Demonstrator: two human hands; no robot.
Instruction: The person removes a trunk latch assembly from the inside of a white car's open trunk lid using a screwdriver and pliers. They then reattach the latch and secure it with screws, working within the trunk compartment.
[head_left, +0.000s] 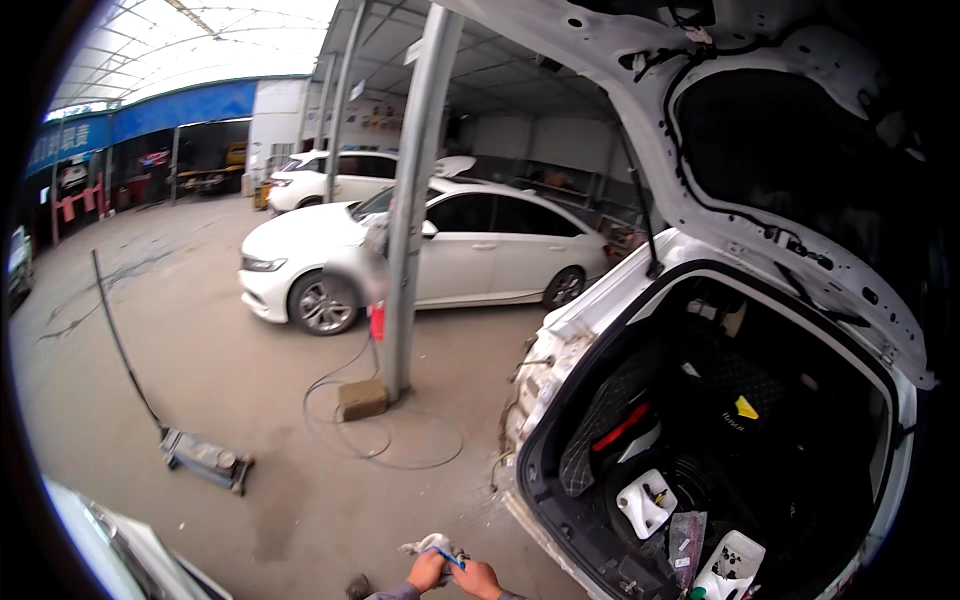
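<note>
My left hand (426, 571) and my right hand (477, 579) are close together at the bottom centre, fingers closed around a pale cloth (418, 546) and a slim blue item (442, 553) that is too small to identify. To their right is the open boot (538, 510) of a white car with its tailgate (640, 140) raised. Inside lie cut white plastic containers (640, 520) with small parts, a clear bag (688, 530), a red object (620, 426) and a yellow piece (747, 407).
A floor jack (205, 455) with a long handle stands at left. A metal pillar (413, 280) has a brick-like block (362, 398), red object (376, 323) and looped hose (410, 462) by it. White cars (465, 260) stand behind. Another vehicle's edge (130, 545) is at lower left.
</note>
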